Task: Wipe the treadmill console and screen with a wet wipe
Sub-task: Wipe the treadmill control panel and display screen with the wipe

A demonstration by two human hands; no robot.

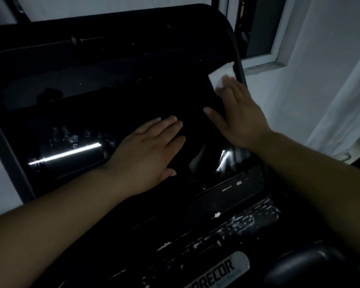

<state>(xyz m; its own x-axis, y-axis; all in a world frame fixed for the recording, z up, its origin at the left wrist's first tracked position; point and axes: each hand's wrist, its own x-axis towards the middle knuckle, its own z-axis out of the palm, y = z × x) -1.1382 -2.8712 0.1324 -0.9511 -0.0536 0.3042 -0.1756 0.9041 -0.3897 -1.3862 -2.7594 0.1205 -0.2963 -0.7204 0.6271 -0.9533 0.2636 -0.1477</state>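
Note:
The black treadmill console point(104, 65) fills most of the head view, with its dark glossy screen point(71, 154) in the lower middle. A white wet wipe point(218, 76) lies against the console's upper right edge. My right hand point(239, 113) presses flat on the wipe with straight fingers, thumb spread to the left. My left hand point(148, 150) rests flat on the screen area, fingers straight and pointing right. The lower part of the wipe is hidden under my right fingers.
A worn keypad strip point(237, 223) and a silver brand badge point(222, 271) lie below the screen. A dark handlebar grip point(306, 265) sits at the lower right. A window frame point(276, 44) and a white wall point(320, 80) stand right of the console.

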